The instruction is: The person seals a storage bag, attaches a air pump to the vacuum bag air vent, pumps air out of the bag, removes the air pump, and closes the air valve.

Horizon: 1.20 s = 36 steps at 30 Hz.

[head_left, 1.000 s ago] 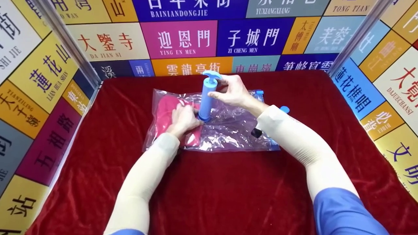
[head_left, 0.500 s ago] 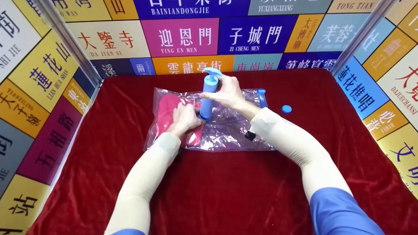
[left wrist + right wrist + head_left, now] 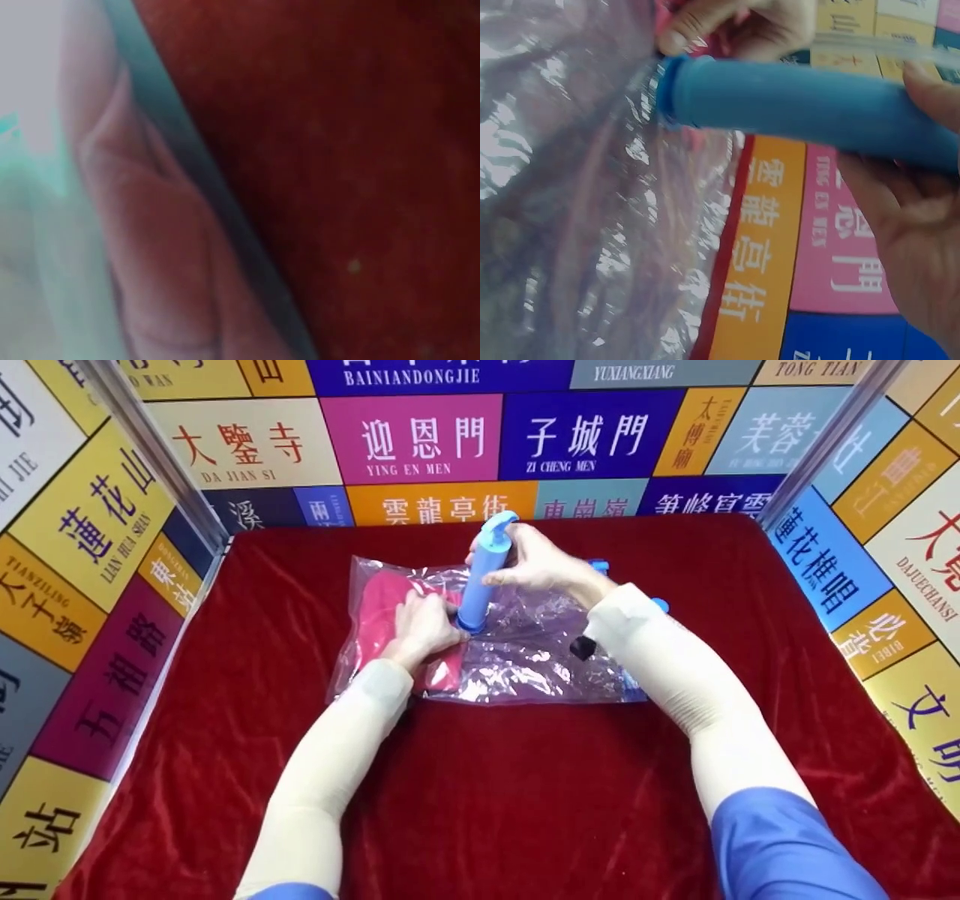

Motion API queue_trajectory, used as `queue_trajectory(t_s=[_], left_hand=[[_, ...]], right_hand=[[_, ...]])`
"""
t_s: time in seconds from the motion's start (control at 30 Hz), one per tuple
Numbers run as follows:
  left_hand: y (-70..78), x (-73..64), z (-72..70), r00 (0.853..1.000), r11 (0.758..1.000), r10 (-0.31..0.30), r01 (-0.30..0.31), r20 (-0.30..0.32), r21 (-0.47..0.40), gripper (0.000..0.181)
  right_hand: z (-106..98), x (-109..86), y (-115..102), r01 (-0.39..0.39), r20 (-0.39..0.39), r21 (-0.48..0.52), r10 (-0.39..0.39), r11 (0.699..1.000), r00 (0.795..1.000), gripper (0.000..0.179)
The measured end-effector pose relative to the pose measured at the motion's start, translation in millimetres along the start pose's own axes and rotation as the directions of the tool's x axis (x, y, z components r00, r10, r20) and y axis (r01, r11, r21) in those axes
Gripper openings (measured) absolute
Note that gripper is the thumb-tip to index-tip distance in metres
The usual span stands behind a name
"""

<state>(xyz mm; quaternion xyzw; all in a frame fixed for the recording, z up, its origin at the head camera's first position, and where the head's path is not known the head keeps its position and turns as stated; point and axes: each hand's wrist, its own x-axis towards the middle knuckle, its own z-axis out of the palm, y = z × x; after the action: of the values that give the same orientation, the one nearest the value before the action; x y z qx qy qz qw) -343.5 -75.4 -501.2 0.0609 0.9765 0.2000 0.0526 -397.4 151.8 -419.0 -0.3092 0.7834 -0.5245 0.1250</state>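
Observation:
A blue hand pump [image 3: 480,592] stands on a clear vacuum storage bag [image 3: 532,667], its top leaning right. My right hand [image 3: 536,559] grips the upper barrel just under the handle [image 3: 499,525]; the right wrist view also shows fingers and thumb around the barrel [image 3: 795,101]. At the pump's base, my left hand [image 3: 426,624] holds down the bag with curled fingers, its thumb [image 3: 676,39] against the base. Folded pink fabric [image 3: 382,604] lies inside the bag, partly under the left hand. The valve beneath the pump is hidden. The left wrist view is blurred.
A round blue cap [image 3: 660,605] lies right of the bag, partly behind the right sleeve. The bag's blue zip edge [image 3: 630,682] is at the right. Dark red cloth [image 3: 525,787] covers the table, and sign-printed panels [image 3: 420,439] stand behind it.
The pump has tilted to the right and its handle has turned. My right hand has shifted on the barrel, up towards the handle. My left hand stays at the base.

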Motion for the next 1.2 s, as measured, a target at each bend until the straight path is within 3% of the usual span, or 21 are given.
queue_trajectory(t_s=[0.13,0.23,0.37,0.5,0.6,0.7,0.87,0.93,1.07,1.2], left_hand=[[-0.3,1.1,-1.0,1.0,1.0,-0.01,0.01,0.003,-0.006,0.064],[-0.3,1.7,0.0,1.0,1.0,-0.015,0.015,0.009,-0.006,0.064],[0.6,2.9,1.0,1.0,1.0,-0.012,0.012,0.008,0.009,0.063],[0.3,3.1,0.0,1.0,1.0,-0.012,0.012,0.007,0.01,0.063],[-0.4,1.6,-1.0,1.0,1.0,-0.015,0.015,0.006,-0.001,0.064],[-1.0,-0.4,-1.3,1.0,1.0,-0.014,0.014,0.004,-0.006,0.064],[-1.3,0.3,-1.2,1.0,1.0,-0.015,0.014,0.006,0.007,0.061],[-1.3,1.2,-1.2,1.0,1.0,-0.017,0.017,0.01,0.009,0.06],[-0.1,2.0,-1.2,1.0,1.0,-0.015,0.015,0.007,0.006,0.061],[-0.5,0.2,-1.4,1.0,1.0,-0.011,0.011,-0.002,0.004,0.061]], right_hand=[[-16,7.8,2,0.083,0.147,0.063,-0.091,0.995,0.985,0.042],[-20,9.0,3,0.069,0.159,0.077,-0.081,0.995,0.984,0.044],[-15,4.3,4,0.015,0.044,0.036,-0.017,0.999,0.999,0.048],[-2,-1.0,3,0.002,-0.126,-0.122,-0.017,0.992,0.992,0.051],[8,-3.1,3,-0.037,-0.26,-0.256,-0.031,0.966,0.965,0.059],[20,-1.2,4,-0.086,-0.368,-0.343,-0.05,0.935,0.928,0.079],[38,7.8,1,-0.119,-0.453,-0.455,-0.114,0.882,0.884,0.098],[42,10.1,1,-0.134,-0.471,-0.454,-0.11,0.881,0.876,0.099],[41,8.7,2,-0.185,-0.47,-0.398,-0.026,0.898,0.882,0.097],[32,3.1,5,-0.141,-0.34,-0.284,0.038,0.948,0.94,0.091]])
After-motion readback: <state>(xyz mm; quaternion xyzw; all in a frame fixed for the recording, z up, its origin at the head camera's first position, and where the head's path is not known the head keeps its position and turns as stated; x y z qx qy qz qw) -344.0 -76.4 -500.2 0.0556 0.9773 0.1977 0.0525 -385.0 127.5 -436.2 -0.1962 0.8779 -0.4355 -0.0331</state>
